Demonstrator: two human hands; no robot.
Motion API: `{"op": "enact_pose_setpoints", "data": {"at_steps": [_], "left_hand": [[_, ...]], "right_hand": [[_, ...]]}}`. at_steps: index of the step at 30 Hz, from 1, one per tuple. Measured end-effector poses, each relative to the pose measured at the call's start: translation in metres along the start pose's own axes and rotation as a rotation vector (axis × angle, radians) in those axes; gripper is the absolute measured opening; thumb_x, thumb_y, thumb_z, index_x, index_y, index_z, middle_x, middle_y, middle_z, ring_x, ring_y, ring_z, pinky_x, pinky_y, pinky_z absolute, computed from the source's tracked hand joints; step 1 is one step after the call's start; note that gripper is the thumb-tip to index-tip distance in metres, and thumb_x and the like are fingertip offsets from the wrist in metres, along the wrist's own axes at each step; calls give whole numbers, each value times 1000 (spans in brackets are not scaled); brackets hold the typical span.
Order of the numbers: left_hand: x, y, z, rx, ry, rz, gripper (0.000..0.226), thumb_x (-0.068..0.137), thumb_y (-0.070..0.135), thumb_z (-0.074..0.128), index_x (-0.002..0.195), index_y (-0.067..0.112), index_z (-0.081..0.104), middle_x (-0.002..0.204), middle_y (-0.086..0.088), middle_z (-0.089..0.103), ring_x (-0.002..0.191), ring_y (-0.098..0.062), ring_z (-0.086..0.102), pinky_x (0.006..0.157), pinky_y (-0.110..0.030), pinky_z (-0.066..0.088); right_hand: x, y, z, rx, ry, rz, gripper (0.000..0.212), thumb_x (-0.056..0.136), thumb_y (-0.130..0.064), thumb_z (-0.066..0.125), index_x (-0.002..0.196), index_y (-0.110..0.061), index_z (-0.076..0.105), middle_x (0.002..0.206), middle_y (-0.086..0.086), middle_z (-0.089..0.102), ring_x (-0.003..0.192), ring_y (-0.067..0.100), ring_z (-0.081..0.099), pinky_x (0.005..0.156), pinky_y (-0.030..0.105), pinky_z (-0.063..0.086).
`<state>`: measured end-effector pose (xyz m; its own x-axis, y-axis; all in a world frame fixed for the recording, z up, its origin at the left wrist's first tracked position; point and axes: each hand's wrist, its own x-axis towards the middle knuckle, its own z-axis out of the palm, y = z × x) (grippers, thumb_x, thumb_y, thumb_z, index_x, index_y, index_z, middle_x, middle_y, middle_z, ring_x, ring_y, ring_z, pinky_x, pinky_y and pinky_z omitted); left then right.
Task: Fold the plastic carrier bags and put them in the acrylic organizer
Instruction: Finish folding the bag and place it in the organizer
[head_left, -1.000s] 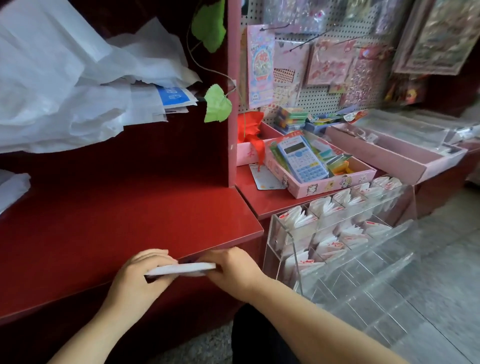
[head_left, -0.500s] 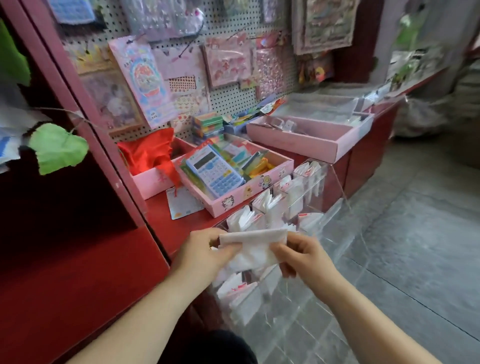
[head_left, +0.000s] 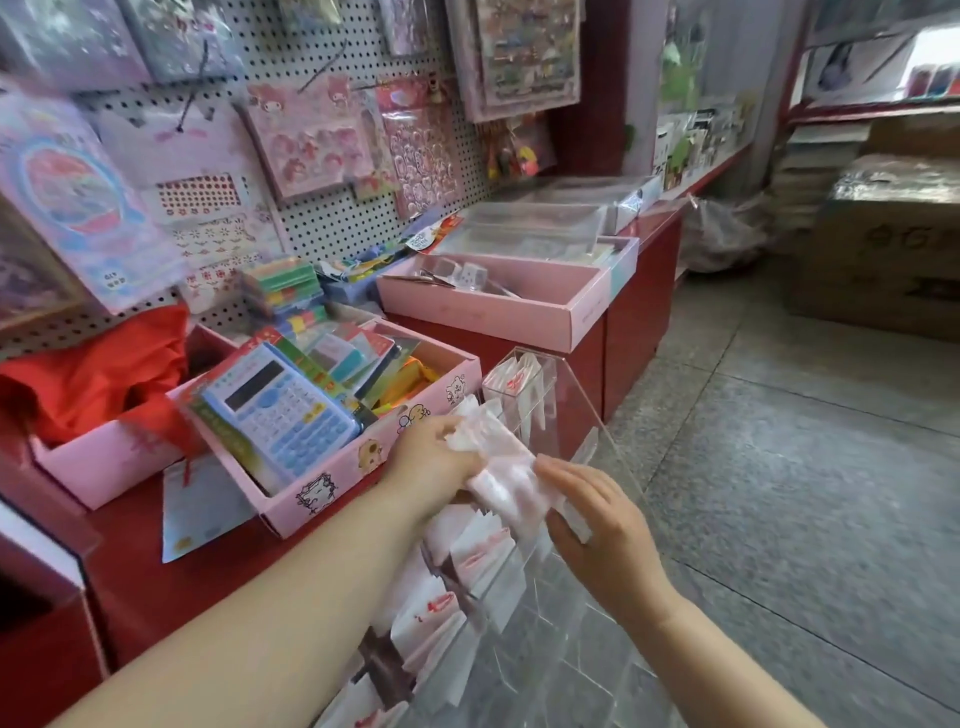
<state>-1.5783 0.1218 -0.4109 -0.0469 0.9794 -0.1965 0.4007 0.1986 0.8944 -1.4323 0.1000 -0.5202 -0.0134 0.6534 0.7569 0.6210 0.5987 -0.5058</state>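
A folded white plastic carrier bag (head_left: 501, 467) is held between both hands over the clear acrylic organizer (head_left: 566, 395). My left hand (head_left: 434, 457) grips its upper left end, close to the pink box. My right hand (head_left: 597, 514) holds its lower right end with the fingers wrapped under it. The bag is blurred. Several folded white bags (head_left: 478, 556) with red print stand in the organizer's compartments below the hands; the top right compartment holds another folded bag (head_left: 519, 379).
A pink box (head_left: 332, 478) with a blue calculator (head_left: 280, 410) sits on the red counter (head_left: 145, 582) left of the organizer. Behind are a long pink tray (head_left: 493, 312), red cloth (head_left: 98, 374) and a pegboard (head_left: 332, 228) of stickers. Grey floor (head_left: 779, 493) and a cardboard carton (head_left: 883, 244) lie to the right.
The view swung right from the red shelf to the organizer. Both hands carried the folded bag from the shelf edge to above the organizer's upper compartments.
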Motion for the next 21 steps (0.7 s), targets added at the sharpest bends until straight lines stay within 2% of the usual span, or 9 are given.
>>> {"op": "enact_pose_setpoints", "data": {"at_steps": [3, 4, 6, 9, 13, 15, 17, 19, 21], "left_hand": [[15, -3, 7, 176, 217, 131, 44, 84, 7, 61, 126, 19, 52, 122, -4, 57, 91, -15, 50, 60, -14, 35], [18, -5, 8, 169, 253, 158, 47, 85, 7, 61, 128, 20, 50, 126, -3, 55, 97, -15, 50, 64, -13, 33], [23, -9, 12, 146, 308, 222, 49, 85, 7, 61, 130, 21, 49, 129, -3, 53, 111, -20, 51, 78, -18, 35], [29, -14, 19, 188, 353, 275, 43, 85, 9, 60, 126, 20, 53, 119, -2, 59, 106, -22, 54, 78, -24, 39], [35, -18, 29, 308, 281, 272, 26, 88, 12, 54, 112, 9, 62, 105, -14, 65, 88, -28, 56, 66, -27, 38], [38, -15, 33, 299, 273, 256, 25, 89, 14, 53, 111, 4, 60, 108, -19, 63, 93, -33, 56, 71, -34, 42], [40, -12, 37, 275, 276, 248, 25, 91, 14, 51, 112, 3, 59, 108, -17, 62, 92, -31, 55, 73, -33, 42], [39, -11, 43, 261, 273, 269, 24, 92, 12, 50, 114, 7, 59, 108, -11, 63, 91, -25, 55, 73, -27, 40], [34, -14, 51, 263, 272, 290, 27, 92, 10, 48, 117, 11, 60, 114, -8, 63, 102, -24, 56, 77, -24, 40]], "right_hand": [[8, 18, 5, -155, -144, 242, 43, 72, -8, 60, 114, -17, 58, 114, -5, 61, 103, 18, 56, 94, 37, 46], [14, 20, 5, -207, -260, 316, 41, 77, -5, 58, 116, -17, 60, 117, -5, 61, 106, 21, 53, 97, 39, 42], [27, 24, 11, -286, -508, 364, 44, 85, -5, 48, 125, -23, 53, 126, -10, 55, 113, 19, 43, 99, 28, 30], [38, 32, 24, -404, -732, 292, 58, 84, -2, 40, 134, -31, 43, 135, -13, 48, 111, 16, 37, 89, 24, 24], [38, 40, 30, -458, -795, 250, 61, 83, 1, 37, 136, -29, 40, 133, -10, 48, 104, 16, 36, 83, 23, 24], [37, 45, 32, -450, -796, 262, 59, 84, 0, 38, 135, -29, 41, 128, -4, 48, 111, 19, 37, 89, 24, 26], [34, 51, 34, -470, -830, 253, 55, 84, -1, 38, 131, -28, 47, 123, 0, 49, 113, 22, 36, 95, 27, 26], [29, 58, 34, -441, -790, 239, 50, 84, -2, 39, 124, -28, 55, 119, 0, 52, 110, 22, 37, 92, 26, 26], [26, 58, 31, -383, -698, 214, 48, 81, 0, 42, 114, -26, 64, 109, 0, 58, 104, 26, 44, 87, 30, 31]]}}
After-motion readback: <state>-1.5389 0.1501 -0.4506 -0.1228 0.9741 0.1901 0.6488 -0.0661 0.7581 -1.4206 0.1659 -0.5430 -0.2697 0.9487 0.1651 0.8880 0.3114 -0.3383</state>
